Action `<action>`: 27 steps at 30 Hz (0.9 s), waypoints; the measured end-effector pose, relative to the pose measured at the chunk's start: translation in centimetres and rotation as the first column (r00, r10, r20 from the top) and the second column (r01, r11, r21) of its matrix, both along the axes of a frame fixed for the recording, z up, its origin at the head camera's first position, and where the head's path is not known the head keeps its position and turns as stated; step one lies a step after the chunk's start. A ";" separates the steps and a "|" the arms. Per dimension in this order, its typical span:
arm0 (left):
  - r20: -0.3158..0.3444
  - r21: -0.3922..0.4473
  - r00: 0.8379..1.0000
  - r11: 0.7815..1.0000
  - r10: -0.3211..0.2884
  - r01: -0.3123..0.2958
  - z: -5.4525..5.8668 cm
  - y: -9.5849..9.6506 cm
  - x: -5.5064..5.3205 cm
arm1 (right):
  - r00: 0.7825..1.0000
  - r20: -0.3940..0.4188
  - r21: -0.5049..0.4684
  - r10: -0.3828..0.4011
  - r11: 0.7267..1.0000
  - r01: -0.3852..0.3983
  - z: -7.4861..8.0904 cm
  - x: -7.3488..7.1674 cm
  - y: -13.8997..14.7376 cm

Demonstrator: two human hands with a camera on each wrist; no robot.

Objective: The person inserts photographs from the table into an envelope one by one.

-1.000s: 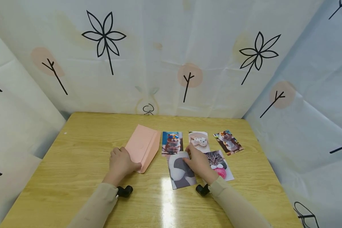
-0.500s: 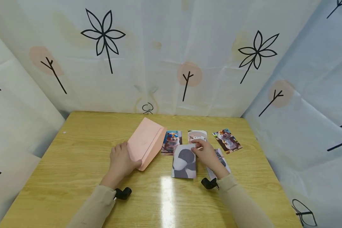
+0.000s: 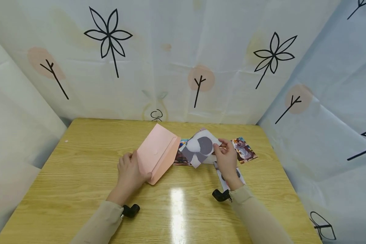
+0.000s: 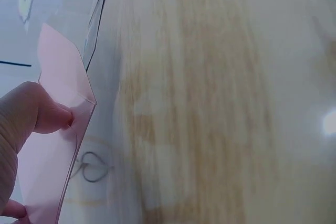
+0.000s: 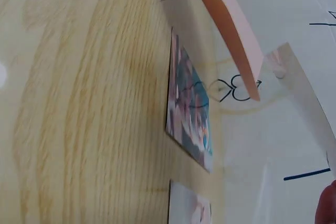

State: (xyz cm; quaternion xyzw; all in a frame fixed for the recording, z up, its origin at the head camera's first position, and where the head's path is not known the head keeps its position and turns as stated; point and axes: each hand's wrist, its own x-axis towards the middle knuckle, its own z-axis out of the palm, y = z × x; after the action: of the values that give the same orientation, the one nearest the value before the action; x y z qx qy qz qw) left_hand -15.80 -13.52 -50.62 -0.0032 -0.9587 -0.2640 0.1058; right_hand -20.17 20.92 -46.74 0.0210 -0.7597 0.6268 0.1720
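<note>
My left hand [image 3: 131,171] grips the lower left edge of a pink envelope [image 3: 156,149], which is tilted with its flap out toward the right. In the left wrist view, the thumb presses on the face of the envelope [image 4: 50,161]. My right hand [image 3: 227,157] pinches the right corner of a grey-and-white picture card [image 3: 201,145], held above the table and turned on a slant. Beneath it, partly covered, lies a photo card of an animal in sunglasses [image 3: 180,160]. A cat photo card [image 3: 221,178] lies under the right wrist, largely hidden.
To the right lies another photo card of a furry animal [image 3: 244,150]. The wooden table [image 3: 79,169] runs back to a patterned cloth backdrop [image 3: 158,67]. A further pale card [image 5: 188,205] shows at the bottom of the right wrist view.
My right hand has lifted the grey-and-white card off the table, carried it away from me and turned it. My left hand has raised and tilted the envelope slightly, keeping its grip.
</note>
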 end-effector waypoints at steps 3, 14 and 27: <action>-0.001 -0.003 1.000 1.000 -0.010 0.010 0.1 0.1 0.2 | 0.999 -0.034 -0.044 0.013 0.999 -0.015 0.9 0.3 -0.9; -0.061 -0.014 0.998 0.999 -0.033 0.033 0.2 0.6 0.3 | 0.999 -0.040 0.005 0.005 1.000 -0.005 2.1 1.0 -3.9; -0.081 0.003 0.996 1.000 -0.031 0.031 -0.2 0.9 0.5 | 0.993 0.057 0.045 0.105 0.993 -0.108 -1.6 -0.3 -5.4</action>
State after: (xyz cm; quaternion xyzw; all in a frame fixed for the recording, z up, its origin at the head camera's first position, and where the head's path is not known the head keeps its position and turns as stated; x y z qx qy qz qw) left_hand -15.28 -12.66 -50.83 -0.0284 -0.9529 -0.2675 0.1402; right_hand -20.46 15.48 -48.34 0.0486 -0.7765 0.6172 0.1171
